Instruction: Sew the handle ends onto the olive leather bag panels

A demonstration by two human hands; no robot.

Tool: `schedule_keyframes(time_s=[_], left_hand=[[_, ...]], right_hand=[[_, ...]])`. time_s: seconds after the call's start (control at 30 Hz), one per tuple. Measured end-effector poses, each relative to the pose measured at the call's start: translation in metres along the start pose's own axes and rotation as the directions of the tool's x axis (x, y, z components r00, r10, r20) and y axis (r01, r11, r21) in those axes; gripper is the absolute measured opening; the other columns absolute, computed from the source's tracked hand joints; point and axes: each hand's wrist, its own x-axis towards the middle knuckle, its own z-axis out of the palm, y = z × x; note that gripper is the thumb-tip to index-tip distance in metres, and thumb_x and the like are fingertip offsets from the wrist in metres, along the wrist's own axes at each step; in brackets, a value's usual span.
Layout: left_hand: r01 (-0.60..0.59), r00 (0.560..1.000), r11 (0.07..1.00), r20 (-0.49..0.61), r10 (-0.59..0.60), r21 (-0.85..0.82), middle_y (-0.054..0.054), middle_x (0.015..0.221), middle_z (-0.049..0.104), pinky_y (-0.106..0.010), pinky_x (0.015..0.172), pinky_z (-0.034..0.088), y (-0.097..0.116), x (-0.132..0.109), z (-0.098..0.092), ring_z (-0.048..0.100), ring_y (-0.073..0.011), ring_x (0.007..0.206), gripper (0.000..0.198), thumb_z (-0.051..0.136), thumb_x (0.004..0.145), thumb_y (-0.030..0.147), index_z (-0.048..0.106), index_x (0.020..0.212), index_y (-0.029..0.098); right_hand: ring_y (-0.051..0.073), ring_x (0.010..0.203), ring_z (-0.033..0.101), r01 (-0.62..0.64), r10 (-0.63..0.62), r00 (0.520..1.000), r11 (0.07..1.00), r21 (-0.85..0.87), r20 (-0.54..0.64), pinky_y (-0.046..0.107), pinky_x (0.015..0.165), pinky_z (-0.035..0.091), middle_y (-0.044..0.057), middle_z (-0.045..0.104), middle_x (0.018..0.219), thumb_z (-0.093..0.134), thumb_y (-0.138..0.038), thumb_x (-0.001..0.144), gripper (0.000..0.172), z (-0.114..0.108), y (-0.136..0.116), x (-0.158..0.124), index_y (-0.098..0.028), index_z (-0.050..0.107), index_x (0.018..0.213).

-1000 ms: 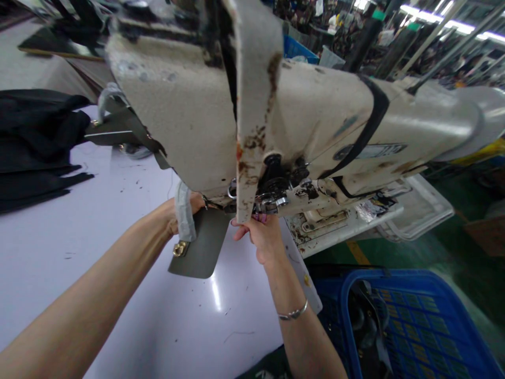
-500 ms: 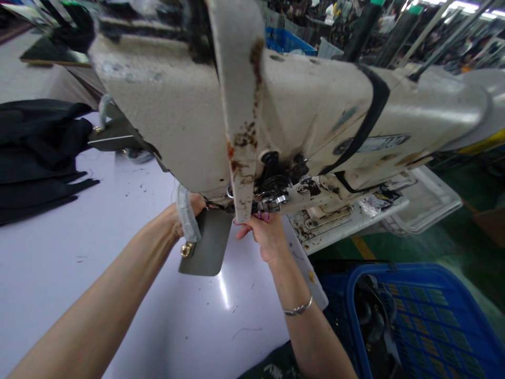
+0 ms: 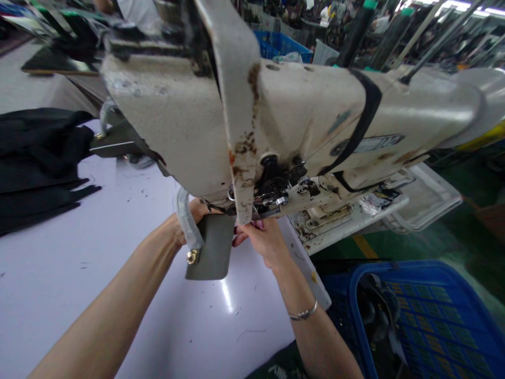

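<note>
Overhead, filling the upper view, hangs a rust-stained cream sewing machine head [image 3: 303, 113], with a black strap around it. My left hand [image 3: 193, 218] reaches beneath it and appears to grip an olive leather flap [image 3: 215, 250] behind its upper edge. That flap carries a gold metal fitting [image 3: 192, 257] and a strip of clear plastic wrap [image 3: 186, 223]. My right hand [image 3: 260, 241] sits close by under the thread tension discs [image 3: 274, 187], its fingers against the machine's underside. What those fingers touch is hidden.
Dark fabric [image 3: 35, 163] lies piled on the white worktable [image 3: 79, 273] to the left. A blue plastic crate [image 3: 394, 268] holding dark items stands at lower right, beside a white tray [image 3: 430, 195]. A person's sleeve [image 3: 138, 10] shows at the far top.
The olive leather flap has shifted right toward my right hand and hangs more upright. The machine head appears slightly further left in the view.
</note>
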Motion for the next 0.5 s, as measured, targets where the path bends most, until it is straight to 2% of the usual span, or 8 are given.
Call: schedule_keyframes(time_s=[0.07,0.2,0.27,0.37,0.5], left_hand=[[0.072,0.996,0.997,0.051,-0.072,0.006,-0.014,0.077,0.078,-0.039,0.053,0.063,-0.004,-0.001,-0.002,0.073,-0.0291,0.06,0.032,0.083,0.064,0.02,0.077,0.094,0.008],[-0.023,1.0,0.998,-0.02,0.021,-0.064,-0.009,0.088,0.081,-0.037,0.069,0.065,-0.017,-0.002,-0.004,0.076,-0.0264,0.07,0.043,0.082,0.074,0.016,0.074,0.116,0.009],[0.005,0.999,0.997,-0.047,-0.009,-0.078,-0.008,0.088,0.081,-0.037,0.071,0.066,-0.024,-0.004,-0.002,0.077,-0.0267,0.071,0.051,0.085,0.074,0.019,0.072,0.123,0.011],[0.061,0.993,0.993,-0.095,-0.071,-0.104,-0.01,0.085,0.081,-0.038,0.068,0.067,-0.032,-0.009,0.004,0.076,-0.0284,0.067,0.052,0.088,0.071,0.025,0.073,0.119,0.013],[0.047,0.993,0.989,-0.105,-0.062,-0.14,-0.011,0.086,0.081,-0.039,0.068,0.067,-0.035,-0.013,0.013,0.077,-0.0294,0.069,0.046,0.089,0.07,0.029,0.074,0.111,0.014]], right_hand=[[0.018,0.073,0.069,0.027,-0.027,0.999,1.0,0.008,-0.033,0.028,0.067,0.054,0.001,0.074,0.074,0.073,-0.042,0.082,0.021,0.006,0.005,-0.001,-0.021,0.072,0.079],[0.019,0.076,0.065,0.062,-0.047,0.981,0.996,0.07,-0.188,0.029,0.068,0.052,0.001,0.071,0.075,0.081,-0.037,0.074,0.02,0.019,0.011,-0.003,-0.02,0.069,0.076],[0.018,0.071,0.063,0.073,-0.064,0.974,0.997,0.038,-0.215,0.029,0.066,0.05,0.001,0.068,0.069,0.079,-0.036,0.075,0.019,0.02,0.013,-0.004,-0.02,0.069,0.073],[0.017,0.061,0.058,0.074,-0.091,0.974,0.993,-0.088,-0.206,0.028,0.06,0.045,-0.002,0.061,0.059,0.077,-0.038,0.077,0.022,0.014,0.014,-0.005,-0.021,0.069,0.066],[0.014,0.055,0.049,0.088,-0.117,0.975,0.984,-0.155,-0.189,0.027,0.057,0.038,-0.004,0.052,0.053,0.076,-0.035,0.076,0.025,0.005,0.012,-0.008,-0.02,0.066,0.059]])
